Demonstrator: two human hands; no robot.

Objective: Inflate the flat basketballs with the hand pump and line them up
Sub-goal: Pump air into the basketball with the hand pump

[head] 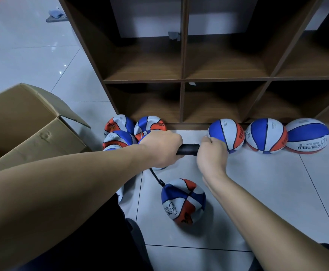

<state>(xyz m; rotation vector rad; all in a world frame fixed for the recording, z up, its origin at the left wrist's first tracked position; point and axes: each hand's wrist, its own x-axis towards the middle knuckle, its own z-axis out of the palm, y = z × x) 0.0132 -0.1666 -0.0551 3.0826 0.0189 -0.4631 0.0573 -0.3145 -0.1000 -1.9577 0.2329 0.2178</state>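
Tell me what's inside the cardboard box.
The cardboard box lies open at the left, its flaps spread. Only part of its bare brown inner wall shows; the frame edge and the left forearm cover the rest, so its contents cannot be told.

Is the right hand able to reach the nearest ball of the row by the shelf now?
Probably yes. The right hand is right beside that ball, with nothing between them. But its grip is on the pump handle, so it must let go first.

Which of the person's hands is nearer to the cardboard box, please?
Left. The left hand holds the pump just right of the box; the right hand is farther right, beside the lined-up balls.
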